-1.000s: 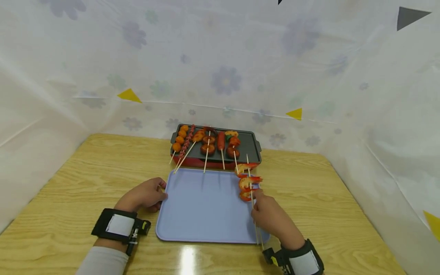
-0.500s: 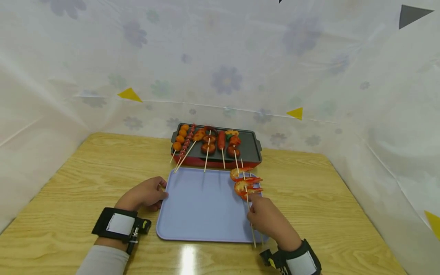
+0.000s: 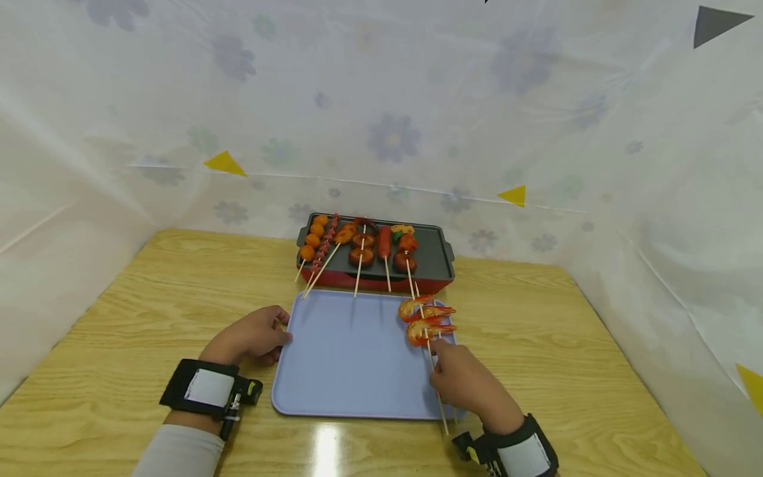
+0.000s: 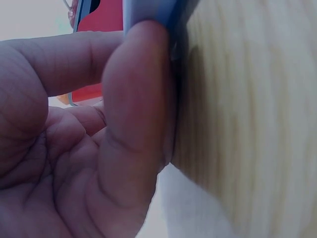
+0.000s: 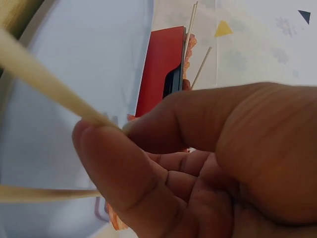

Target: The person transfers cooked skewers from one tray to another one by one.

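Note:
My right hand [image 3: 467,376] pinches the bamboo stick of a shrimp skewer [image 3: 420,331] between thumb and forefinger, over the right side of a pale blue tray [image 3: 352,358]. In the right wrist view the pinched stick [image 5: 54,91] slants up to the left. A second stick [image 5: 49,194] runs below it, apart from the fingers. It seems to belong to another shrimp skewer, mostly hidden under the held one. My left hand [image 3: 256,336] holds the tray's left edge. The left wrist view has the thumb and a finger pinching the tray rim [image 4: 143,11].
Behind the tray stands a red grill [image 3: 381,283] with a dark plate. Several skewers lie on it, among them orange balls [image 3: 312,242], a sausage [image 3: 384,244] and mushrooms [image 3: 361,256]. Their sticks reach over the tray's back edge. A patterned curtain [image 3: 381,99] closes off the wooden table [image 3: 536,331].
My right hand has moved slightly left with the shrimp skewer, whose shrimps now sit further over the tray and lower down. The left hand stays at the tray edge.

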Demonstrator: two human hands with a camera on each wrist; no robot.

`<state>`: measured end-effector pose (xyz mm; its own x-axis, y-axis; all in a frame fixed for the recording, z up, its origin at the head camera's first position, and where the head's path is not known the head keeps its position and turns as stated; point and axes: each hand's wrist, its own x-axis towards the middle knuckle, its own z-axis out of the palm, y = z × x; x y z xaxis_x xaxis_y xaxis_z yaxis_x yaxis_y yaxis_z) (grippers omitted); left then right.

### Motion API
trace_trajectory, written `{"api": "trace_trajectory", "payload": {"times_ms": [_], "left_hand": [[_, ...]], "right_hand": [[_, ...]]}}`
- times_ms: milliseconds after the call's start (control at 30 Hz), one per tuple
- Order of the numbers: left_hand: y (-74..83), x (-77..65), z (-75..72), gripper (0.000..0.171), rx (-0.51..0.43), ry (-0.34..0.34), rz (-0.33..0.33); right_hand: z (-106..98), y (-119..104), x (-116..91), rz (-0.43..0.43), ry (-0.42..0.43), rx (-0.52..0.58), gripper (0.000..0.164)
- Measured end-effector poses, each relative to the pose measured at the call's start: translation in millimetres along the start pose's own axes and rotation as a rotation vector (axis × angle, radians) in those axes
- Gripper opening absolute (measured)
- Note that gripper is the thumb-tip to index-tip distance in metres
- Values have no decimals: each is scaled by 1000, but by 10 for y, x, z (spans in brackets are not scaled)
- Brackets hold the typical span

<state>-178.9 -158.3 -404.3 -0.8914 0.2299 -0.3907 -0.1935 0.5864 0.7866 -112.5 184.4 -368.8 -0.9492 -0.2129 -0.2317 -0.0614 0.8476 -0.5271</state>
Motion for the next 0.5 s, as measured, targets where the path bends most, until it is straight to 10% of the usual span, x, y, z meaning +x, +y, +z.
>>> {"api": "trace_trajectory", "payload": {"times_ms": [500], "left_hand": [[9,-7,-4,25,-1,-1,-5]], "right_hand": [[97,54,99,21,19,4,36]]}}
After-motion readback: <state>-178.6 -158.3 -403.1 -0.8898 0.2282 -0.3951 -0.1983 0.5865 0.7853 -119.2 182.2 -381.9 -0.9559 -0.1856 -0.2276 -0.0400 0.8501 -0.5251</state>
